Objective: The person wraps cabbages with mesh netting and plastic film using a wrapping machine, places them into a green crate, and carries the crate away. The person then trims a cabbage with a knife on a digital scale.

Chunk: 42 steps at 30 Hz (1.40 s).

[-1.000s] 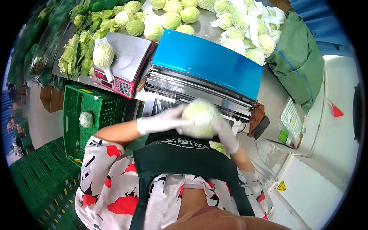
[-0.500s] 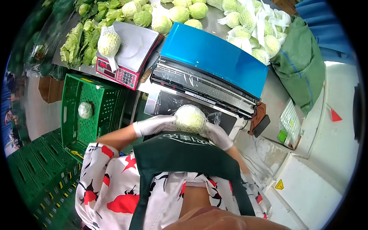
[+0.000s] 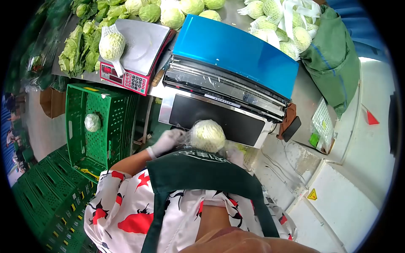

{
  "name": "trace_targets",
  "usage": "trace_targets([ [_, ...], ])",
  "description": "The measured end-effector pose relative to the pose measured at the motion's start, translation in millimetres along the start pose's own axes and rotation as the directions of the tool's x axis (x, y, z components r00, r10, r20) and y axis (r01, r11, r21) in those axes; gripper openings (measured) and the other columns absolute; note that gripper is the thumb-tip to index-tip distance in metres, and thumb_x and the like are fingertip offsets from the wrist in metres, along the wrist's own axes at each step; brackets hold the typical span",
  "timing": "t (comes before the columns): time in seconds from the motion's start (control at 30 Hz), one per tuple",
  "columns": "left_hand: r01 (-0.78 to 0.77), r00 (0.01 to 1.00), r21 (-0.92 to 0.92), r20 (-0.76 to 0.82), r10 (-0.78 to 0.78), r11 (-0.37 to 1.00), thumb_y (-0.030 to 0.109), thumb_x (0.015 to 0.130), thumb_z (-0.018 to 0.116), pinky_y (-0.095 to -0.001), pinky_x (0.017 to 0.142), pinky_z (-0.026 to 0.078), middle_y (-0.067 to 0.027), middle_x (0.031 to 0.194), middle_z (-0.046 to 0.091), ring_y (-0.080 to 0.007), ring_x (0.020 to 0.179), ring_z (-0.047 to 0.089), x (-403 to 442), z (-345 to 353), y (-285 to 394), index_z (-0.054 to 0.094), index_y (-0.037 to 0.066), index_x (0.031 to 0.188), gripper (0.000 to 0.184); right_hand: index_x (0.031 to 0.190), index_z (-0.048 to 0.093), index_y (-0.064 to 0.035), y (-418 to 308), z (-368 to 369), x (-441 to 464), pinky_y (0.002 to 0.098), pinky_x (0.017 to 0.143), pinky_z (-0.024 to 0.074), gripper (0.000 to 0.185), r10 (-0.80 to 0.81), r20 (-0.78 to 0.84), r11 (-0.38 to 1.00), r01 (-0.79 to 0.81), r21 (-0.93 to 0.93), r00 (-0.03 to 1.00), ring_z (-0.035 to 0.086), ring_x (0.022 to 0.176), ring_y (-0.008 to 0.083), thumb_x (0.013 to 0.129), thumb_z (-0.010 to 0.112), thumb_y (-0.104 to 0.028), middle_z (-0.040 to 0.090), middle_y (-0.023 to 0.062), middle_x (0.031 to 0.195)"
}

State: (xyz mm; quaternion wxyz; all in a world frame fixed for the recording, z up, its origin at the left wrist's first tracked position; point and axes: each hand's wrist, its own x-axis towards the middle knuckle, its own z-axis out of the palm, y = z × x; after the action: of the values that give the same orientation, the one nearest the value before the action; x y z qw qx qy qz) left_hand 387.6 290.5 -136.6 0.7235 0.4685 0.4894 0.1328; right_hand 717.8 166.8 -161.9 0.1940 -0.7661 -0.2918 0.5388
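Note:
A pale green cabbage in a net [image 3: 207, 135] is close against the dark apron, with clear film at its left side. My left hand [image 3: 168, 141], in a white glove, is closed on that film to the left of the cabbage. My right hand [image 3: 235, 155], gloved too, is at the cabbage's lower right, partly hidden by the apron and cabbage; its fingers cannot be made out. Beyond the cabbage lies the black plate [image 3: 217, 119] of the blue wrapping machine [image 3: 236, 55].
A red scale [image 3: 137, 52] at the upper left bears a netted cabbage [image 3: 112, 45]. Loose cabbages [image 3: 172, 17] lie behind. A green crate [image 3: 110, 126] at the left holds a wrapped cabbage [image 3: 93, 122]. At the right are a phone [image 3: 292, 129] and a green sack [image 3: 331, 59].
The cabbage has come down off the plate area towards the apron. My left hand has moved away from the cabbage to the left, drawing film, and my right hand has moved lower. The black plate is more exposed.

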Motion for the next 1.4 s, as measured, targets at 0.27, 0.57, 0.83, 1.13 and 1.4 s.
trace_targets([
  [0.27, -0.697, 0.658, 0.591, 0.303, 0.689, 0.406, 0.021, 0.087, 0.065, -0.0409, 0.055, 0.055, -0.0128, 0.073, 0.067, -0.0334, 0.06, 0.066, 28, 26, 51, 0.06, 0.01, 0.125, 0.04, 0.106, 0.067, 0.0003, -81, 65, 25, 0.0319, 0.077, 0.0527, 0.027, -0.293, 0.43, 0.914, 0.117, 0.389, 0.854, 0.066, 0.089, 0.0177, 0.098, 0.059, -0.025, 0.069, 0.0123, 0.097],
  [0.57, -0.481, 0.876, -0.144, -0.029, 0.482, 0.865, 0.004, 0.096, 0.057, -0.0178, 0.073, 0.041, 0.0019, 0.095, 0.054, -0.002, 0.079, 0.046, 52, 43, 170, 0.052, 0.005, 0.139, 0.043, 0.114, 0.061, 0.0042, -195, 31, 18, 0.0317, 0.09, 0.0524, 0.025, -0.651, 0.504, 0.755, 0.555, 0.349, 0.569, 0.064, 0.103, 0.0181, 0.093, 0.055, -0.008, 0.064, 0.0105, 0.119],
  [0.83, 0.235, 0.894, -0.785, 0.407, 0.191, 0.573, 0.053, 0.096, 0.041, -0.0491, 0.11, 0.041, -0.0226, 0.145, 0.048, -0.0348, 0.13, 0.052, -7, -33, 106, 0.042, -0.003, 0.145, 0.074, 0.122, 0.06, -0.0019, -250, -24, 9, 0.0309, 0.101, 0.0449, 0.029, -0.555, -0.237, 0.77, 0.601, 0.215, 0.797, 0.059, 0.113, 0.017, 0.093, 0.06, -0.002, 0.063, 0.0065, 0.12],
  [1.13, -0.501, 0.691, -0.538, -0.72, -0.061, 0.678, 0.054, 0.097, 0.049, -0.0461, 0.097, 0.053, -0.0155, 0.13, 0.06, -0.0298, 0.118, 0.06, -161, -241, 24, 0.053, 0.007, 0.137, 0.062, 0.128, 0.053, 0.0114, -388, -149, 254, 0.037, 0.098, 0.0487, 0.062, -0.727, -0.385, 0.667, 0.719, -0.196, 0.569, 0.063, 0.113, 0.03, 0.083, 0.074, -0.025, 0.064, 0.0253, 0.122],
  [1.4, 0.167, 0.204, 0.231, -0.959, 0.195, 0.959, 0.026, 0.091, 0.07, -0.0359, 0.109, 0.038, -0.0251, 0.144, 0.05, -0.0285, 0.134, 0.048, -112, -307, 39, 0.035, 0.004, 0.152, 0.073, 0.142, 0.039, 0.0062, -479, -178, 401, 0.0455, 0.109, 0.0394, 0.093, -0.889, -0.253, 0.363, 0.249, -0.898, 0.383, 0.047, 0.129, 0.0394, 0.07, 0.084, -0.031, 0.046, 0.026, 0.141],
])
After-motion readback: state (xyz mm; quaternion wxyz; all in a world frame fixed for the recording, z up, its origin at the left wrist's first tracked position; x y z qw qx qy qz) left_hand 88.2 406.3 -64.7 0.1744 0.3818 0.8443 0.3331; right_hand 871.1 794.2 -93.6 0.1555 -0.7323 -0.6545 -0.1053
